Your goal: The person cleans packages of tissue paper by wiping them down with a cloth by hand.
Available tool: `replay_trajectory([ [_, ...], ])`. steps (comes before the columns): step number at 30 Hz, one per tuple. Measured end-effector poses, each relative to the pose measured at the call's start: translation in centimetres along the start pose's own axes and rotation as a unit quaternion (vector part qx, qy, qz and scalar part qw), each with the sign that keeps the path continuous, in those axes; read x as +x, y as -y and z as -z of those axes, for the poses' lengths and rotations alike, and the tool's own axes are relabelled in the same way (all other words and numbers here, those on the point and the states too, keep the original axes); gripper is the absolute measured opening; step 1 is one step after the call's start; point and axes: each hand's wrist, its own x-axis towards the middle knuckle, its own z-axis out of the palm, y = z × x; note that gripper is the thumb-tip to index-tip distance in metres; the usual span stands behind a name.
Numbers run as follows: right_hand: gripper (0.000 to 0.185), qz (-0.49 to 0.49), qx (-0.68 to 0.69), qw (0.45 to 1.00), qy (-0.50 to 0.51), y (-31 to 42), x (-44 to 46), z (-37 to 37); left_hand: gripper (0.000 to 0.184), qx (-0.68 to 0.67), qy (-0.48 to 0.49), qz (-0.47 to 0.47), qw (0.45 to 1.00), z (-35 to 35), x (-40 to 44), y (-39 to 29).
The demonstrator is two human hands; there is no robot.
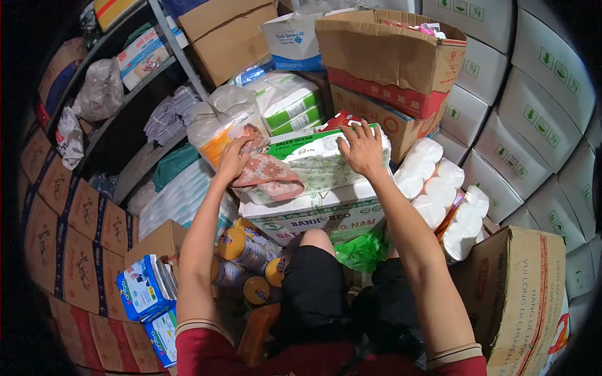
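A white and green box (320,164) lies on top of a larger printed carton (313,219) in front of my knees. My left hand (233,160) is at the box's left end, its fingers closed on a pink patterned cloth (266,175) that hangs over the box's corner. Spread over the box's top right edge is my right hand (362,148), fingers apart and touching the box. Behind the left hand sits a clear plastic bag (226,113) with something orange inside.
Round tins (241,245) stand by my left knee, beside blue packs (143,287). A green bag (362,252) lies between my knees. White rolls (433,188) and an upright carton (520,301) are at the right. White boxes (533,125) line the right wall.
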Motion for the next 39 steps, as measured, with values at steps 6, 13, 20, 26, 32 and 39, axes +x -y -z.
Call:
replay_trajectory([
  [6,0.044,0.002,-0.013,1.0,0.024,-0.4,0.2,-0.4,0.034,0.1,-0.083,0.093,0.987,2.8,-0.1,0.7],
  [13,0.061,-0.096,0.192,0.969,0.123,1.0,4.2,1.6,0.042,-0.096,-0.221,-0.051,0.969,6.4,4.2,-7.8],
  [20,0.058,-0.299,0.726,0.601,0.149,8.4,7.5,7.8,0.041,-0.494,0.077,-0.085,0.862,1.6,7.6,-15.4],
  [26,0.042,-0.157,0.444,0.88,-0.067,5.1,9.6,5.5,0.034,-0.319,-0.122,0.011,0.94,-2.1,9.3,-10.0],
  [32,0.063,-0.006,0.123,0.99,0.068,9.4,6.9,2.6,0.026,0.07,0.071,0.128,0.987,-9.8,5.7,-2.9],
  [39,0.058,0.009,0.108,0.994,0.032,10.0,3.3,-3.7,0.028,0.091,0.068,0.154,0.982,-8.2,4.4,-5.5],
])
